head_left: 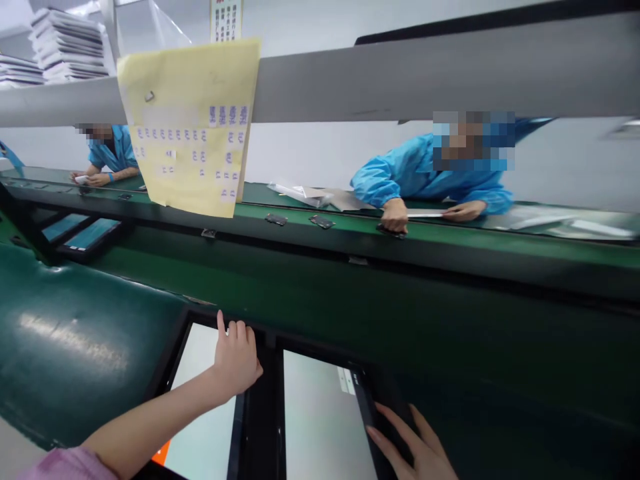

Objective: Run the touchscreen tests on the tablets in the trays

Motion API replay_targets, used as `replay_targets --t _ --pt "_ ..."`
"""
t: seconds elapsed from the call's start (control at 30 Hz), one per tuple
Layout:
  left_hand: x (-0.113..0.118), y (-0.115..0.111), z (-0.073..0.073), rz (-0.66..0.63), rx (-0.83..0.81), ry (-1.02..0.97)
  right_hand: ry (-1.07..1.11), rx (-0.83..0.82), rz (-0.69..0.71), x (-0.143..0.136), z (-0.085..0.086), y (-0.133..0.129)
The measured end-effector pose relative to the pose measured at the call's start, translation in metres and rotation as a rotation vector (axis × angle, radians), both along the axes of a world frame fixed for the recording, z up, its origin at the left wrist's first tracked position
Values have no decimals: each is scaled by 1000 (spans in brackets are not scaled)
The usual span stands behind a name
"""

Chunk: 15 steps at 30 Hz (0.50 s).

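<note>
Two lit tablets lie side by side in dark surrounds below me. My left hand [236, 357] is over the upper right part of the left tablet [205, 420]. Its index finger stretches out to the top edge, with the other fingers bent; nothing shows in its grasp. That screen is pale, with an orange patch low on its left side. At the right tablet [320, 413], a small panel with text shows near the screen's upper right corner. My right hand [415, 450] touches this tablet's right edge with fingers apart; part of the hand is cut off by the frame.
Beyond the green bench runs a raised green conveyor [240, 212] carrying several dark flat parts. Two people in blue work across it. Yellow sheets [195, 133] hang from a grey beam [450, 73]. More tablets [93, 233] lie at left, behind a dark post [25, 223].
</note>
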<state>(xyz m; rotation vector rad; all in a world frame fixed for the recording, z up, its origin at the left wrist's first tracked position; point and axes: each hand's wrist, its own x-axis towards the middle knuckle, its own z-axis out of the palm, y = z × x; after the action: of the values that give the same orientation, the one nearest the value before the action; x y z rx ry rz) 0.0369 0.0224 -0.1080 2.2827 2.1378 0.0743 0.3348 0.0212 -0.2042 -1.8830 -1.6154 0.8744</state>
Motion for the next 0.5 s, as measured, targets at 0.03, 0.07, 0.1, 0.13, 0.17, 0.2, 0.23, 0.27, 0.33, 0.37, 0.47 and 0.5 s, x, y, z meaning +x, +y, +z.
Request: replay_targets --t 0.03,0.07,0.1,0.13,0.17,0.2,0.23,0.27,0.33,0.37,0.47,0.5 --pt "-9 1 5 -18 -9 -42 10 9 -8 -4 6 -2" --pt "-22 1 11 -35 -15 -90 22 30 -18 -8 13 -5" --pt "-39 2 18 -54 -22 -147 31 64 -25 -13 20 -8" --pt "-58 2 24 -52 -14 -203 38 116 -30 -17 28 -11" --pt "-78 2 28 -17 16 -251 43 179 -25 -22 36 -14" --pt "-97 2 31 57 67 -289 48 244 -6 -27 44 -15" --pt "-115 2 31 146 116 -327 50 301 27 -31 51 -17" --pt "-129 0 29 231 149 -368 52 340 78 -36 56 -17" --pt "-147 -4 19 316 150 -463 40 351 226 -48 66 -15" --pt "-150 -6 12 336 149 -505 22 339 317 -54 69 -12" --pt "-148 -13 -4 352 153 -602 -84 354 574 -77 77 0" --pt "-146 -14 -7 354 158 -622 -124 371 640 -84 80 5"
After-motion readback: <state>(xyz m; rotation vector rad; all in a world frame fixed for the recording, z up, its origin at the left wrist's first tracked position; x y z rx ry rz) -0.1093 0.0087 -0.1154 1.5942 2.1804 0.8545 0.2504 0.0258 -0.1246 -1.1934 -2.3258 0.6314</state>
